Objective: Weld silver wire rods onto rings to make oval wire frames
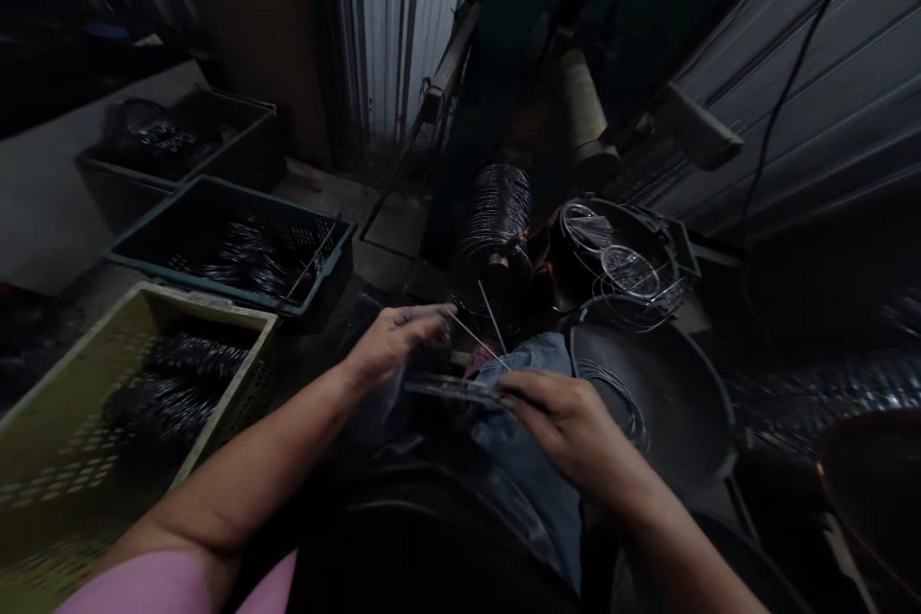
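Note:
My left hand (394, 342) is pinched shut on thin metal wire (484, 338) whose ends stick up between my hands. My right hand (561, 413) is closed on a flat bundle of wire rings (450, 389) held over my lap, on blue cloth (529, 470). Both hands meet at the middle of the view, just in front of a spool of stacked rings (496, 211).
A yellow crate (50, 441) and two dark green crates (216, 254) (179, 139) with dark rings stand on the left. A dark round basin (669, 393) with wire loops lies right of my hands, a bowl with shiny rings (619, 259) behind it. Machinery and corrugated walls rise at the back.

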A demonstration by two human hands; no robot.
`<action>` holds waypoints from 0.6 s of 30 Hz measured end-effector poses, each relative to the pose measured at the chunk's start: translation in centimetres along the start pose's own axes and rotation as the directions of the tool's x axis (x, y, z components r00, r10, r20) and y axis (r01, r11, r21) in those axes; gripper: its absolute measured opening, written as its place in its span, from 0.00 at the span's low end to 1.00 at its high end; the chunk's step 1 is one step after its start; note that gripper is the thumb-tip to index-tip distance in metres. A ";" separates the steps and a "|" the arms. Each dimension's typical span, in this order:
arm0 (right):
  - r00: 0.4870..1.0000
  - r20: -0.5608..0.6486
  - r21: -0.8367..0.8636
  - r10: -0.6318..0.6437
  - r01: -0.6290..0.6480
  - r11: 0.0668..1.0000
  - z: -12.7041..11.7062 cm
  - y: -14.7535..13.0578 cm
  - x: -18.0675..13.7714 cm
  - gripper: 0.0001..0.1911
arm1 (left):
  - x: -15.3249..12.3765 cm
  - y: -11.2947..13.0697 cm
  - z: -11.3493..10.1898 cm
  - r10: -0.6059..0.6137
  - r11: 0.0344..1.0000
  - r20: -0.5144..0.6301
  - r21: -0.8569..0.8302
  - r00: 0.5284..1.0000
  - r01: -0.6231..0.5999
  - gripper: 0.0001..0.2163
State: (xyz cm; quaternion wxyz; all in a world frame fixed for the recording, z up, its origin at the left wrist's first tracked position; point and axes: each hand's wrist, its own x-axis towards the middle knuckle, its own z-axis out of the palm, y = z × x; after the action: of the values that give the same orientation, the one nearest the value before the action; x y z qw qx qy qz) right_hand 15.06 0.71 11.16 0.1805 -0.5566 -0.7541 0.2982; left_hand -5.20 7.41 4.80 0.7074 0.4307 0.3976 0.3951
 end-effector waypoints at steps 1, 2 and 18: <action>0.996 -0.085 0.168 0.027 -0.012 0.986 -0.4 0.5 0.0 0.10 | 0.4 -0.1 -0.4 -0.047 0.993 -0.029 -0.111 0.998 0.044 0.23; 0.982 -0.159 0.330 0.104 -0.046 0.943 -0.6 1.0 0.1 0.09 | 0.7 -0.2 -0.6 -0.089 0.980 -0.029 -0.180 0.996 0.082 0.25; 0.830 -0.270 0.655 0.488 -0.213 0.725 0.0 7.7 5.7 0.17 | 3.9 0.4 1.3 -0.204 0.972 -0.153 -0.150 0.967 0.182 0.19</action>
State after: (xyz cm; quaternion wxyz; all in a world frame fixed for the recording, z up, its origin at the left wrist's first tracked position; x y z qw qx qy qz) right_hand 18.95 7.69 5.82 0.4448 -0.6569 -0.4395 0.4213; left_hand -2.63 10.63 4.75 0.7343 0.3063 0.4679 0.3848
